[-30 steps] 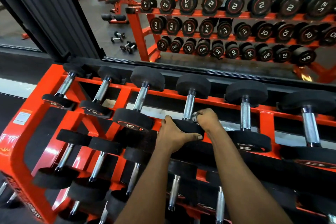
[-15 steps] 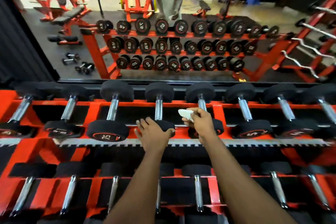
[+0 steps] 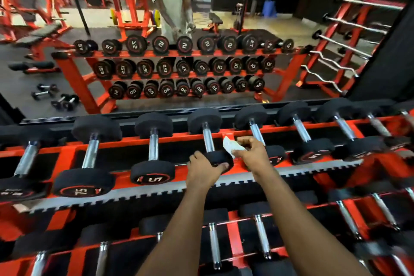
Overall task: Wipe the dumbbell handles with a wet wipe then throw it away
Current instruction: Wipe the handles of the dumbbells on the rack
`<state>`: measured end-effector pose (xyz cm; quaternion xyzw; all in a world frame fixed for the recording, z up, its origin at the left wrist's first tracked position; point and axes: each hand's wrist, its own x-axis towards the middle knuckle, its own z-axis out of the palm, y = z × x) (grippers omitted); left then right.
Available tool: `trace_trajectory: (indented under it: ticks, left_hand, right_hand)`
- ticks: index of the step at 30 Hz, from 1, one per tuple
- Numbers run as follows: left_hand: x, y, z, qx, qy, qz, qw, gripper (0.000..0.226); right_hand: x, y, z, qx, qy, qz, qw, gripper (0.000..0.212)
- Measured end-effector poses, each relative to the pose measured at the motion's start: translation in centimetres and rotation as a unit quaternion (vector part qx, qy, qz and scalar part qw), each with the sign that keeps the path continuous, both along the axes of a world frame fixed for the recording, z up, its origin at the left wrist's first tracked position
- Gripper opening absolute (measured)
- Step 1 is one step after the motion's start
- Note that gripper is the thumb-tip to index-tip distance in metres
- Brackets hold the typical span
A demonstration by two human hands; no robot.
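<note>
Since a second ago our right hand (image 3: 255,155) has come off the handle (image 3: 208,143) and drawn away to the right. The wet wipe (image 3: 230,147) has opened from a wad into a loose white flap. Our left hand (image 3: 206,170) stays on the same dumbbell (image 3: 205,122).

From the lower left a grey toothed strip (image 3: 156,191) runs along the front edge of the orange rack (image 3: 67,157), rising toward the right. On the top shelf at left lies a dumbbell marked 75 (image 3: 83,186), then one marked 5 (image 3: 152,175), with a dark open slot between their handles.

At centre, our left fingers (image 3: 198,158) curl over the near head of the dumbbell, thumb on its right side, just above the toothed edge. Its chrome handle stands bare behind them.

Right of that handle is another open slot, and the wipe hangs in it, apart from the chrome. Its lower corner is close to the near head; we cannot tell if it touches. Our right thumb and forefinger pinch the wipe, the other fingers loosely bent.

Just beyond is the next dumbbell (image 3: 256,132), its near head partly behind our right hand. Further right the row blurs toward the frame edge.

Beneath our forearms, the lower shelf (image 3: 234,237) holds more dumbbells. Across the upper frame a mirror (image 3: 291,87) meets the back of the rack.
</note>
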<state>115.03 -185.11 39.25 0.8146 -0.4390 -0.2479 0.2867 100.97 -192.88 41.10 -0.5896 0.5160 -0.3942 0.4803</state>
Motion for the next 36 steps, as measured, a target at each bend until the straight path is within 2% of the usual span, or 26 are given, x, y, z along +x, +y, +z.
trace_trajectory:
  ticks: [3,4,7,10,12,14,17,18,19,23,25,29,33,36]
  left_hand:
    - [-1.7,-1.9,-0.6,0.034,-0.025,0.046,0.998,0.123]
    - [-2.5,-2.7,-1.0,0.039,-0.007,0.075,0.996,0.130]
    - [-3.4,-4.2,-2.1,0.015,0.039,0.156,0.987,0.131]
    - [-4.0,-5.1,-2.8,-0.010,0.053,0.201,0.978,0.129]
    - [-4.2,-5.4,-2.8,-0.011,0.065,0.216,0.974,0.126]
    - [-4.3,-5.6,-2.7,-0.011,0.076,0.224,0.972,0.125]
    - [-4.1,-5.5,-2.6,-0.018,0.093,0.234,0.968,0.127]
    - [-4.0,-5.5,-2.6,-0.018,0.096,0.235,0.967,0.125]
    - [-3.9,-5.5,-2.6,-0.017,0.096,0.235,0.967,0.122]
    - [-3.9,-5.6,-2.6,-0.013,0.098,0.234,0.967,0.117]
    - [-3.9,-5.5,-2.6,-0.014,0.104,0.234,0.967,0.116]
    - [-3.6,-5.5,-2.8,-0.013,0.101,0.232,0.967,0.111]
    - [-3.6,-5.7,-3.1,-0.007,0.090,0.231,0.969,0.112]
    - [-3.7,-5.7,-3.0,-0.010,0.088,0.230,0.969,0.110]
  right_hand:
    - [-1.1,-3.1,-1.0,-0.008,0.049,0.035,0.998,0.025]
    - [-1.5,-4.5,-1.5,-0.014,0.056,0.057,0.997,0.025]
    - [-0.6,-7.7,-1.8,-0.083,0.058,0.127,0.987,0.027]
    - [1.8,-11.0,-1.5,-0.220,0.091,0.238,0.942,0.028]
    - [3.8,-12.6,-1.7,-0.318,0.155,0.315,0.881,0.028]
    - [5.4,-13.6,-2.1,-0.379,0.222,0.425,0.791,0.029]
    - [6.4,-13.7,-1.9,-0.403,0.380,0.558,0.618,0.041]
    - [6.4,-13.7,-1.6,-0.402,0.408,0.581,0.578,0.044]
    - [6.4,-13.7,-1.3,-0.391,0.410,0.604,0.561,0.046]
    - [5.7,-13.8,0.0,-0.327,0.376,0.652,0.571,0.040]
    - [5.5,-13.8,0.1,-0.333,0.386,0.646,0.568,0.042]
    - [6.8,-13.8,-0.2,-0.351,0.419,0.604,0.580,0.059]
    - [7.0,-13.6,-0.6,-0.397,0.419,0.558,0.596,0.052]
    - [5.4,-13.7,-1.2,-0.395,0.408,0.575,0.589,0.055]
